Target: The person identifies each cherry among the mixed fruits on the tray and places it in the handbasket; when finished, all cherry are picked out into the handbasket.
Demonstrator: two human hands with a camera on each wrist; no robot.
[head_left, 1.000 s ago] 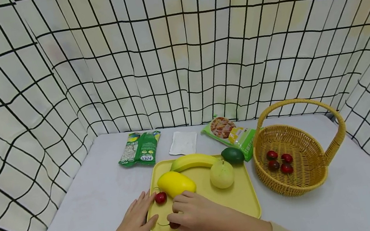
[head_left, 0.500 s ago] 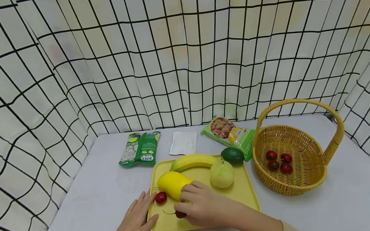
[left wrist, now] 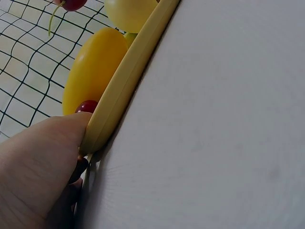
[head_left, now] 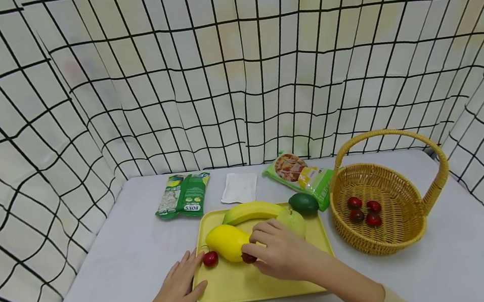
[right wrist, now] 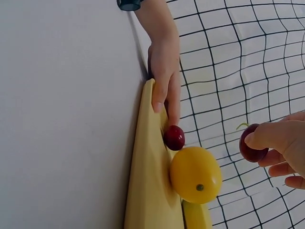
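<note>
Between thumb and fingers my right hand pinches a dark red cherry with a green stem, raised over the yellow tray. My left hand rests at the tray's left edge, fingers straight, thumb on the rim. Close to its fingertips lies another cherry on the tray, beside a yellow mango. A banana lies along the far side. The round pale green pear is partly hidden behind my right hand.
A wicker basket with a tall handle stands right of the tray, several cherries inside. A dark green avocado-like fruit sits at the tray's far right corner. Behind lie a green packet, a white packet and a light green packet.
My right hand has lifted the cherry off the near part of the tray and moved it right and away from me. The left hand has stayed in place.
</note>
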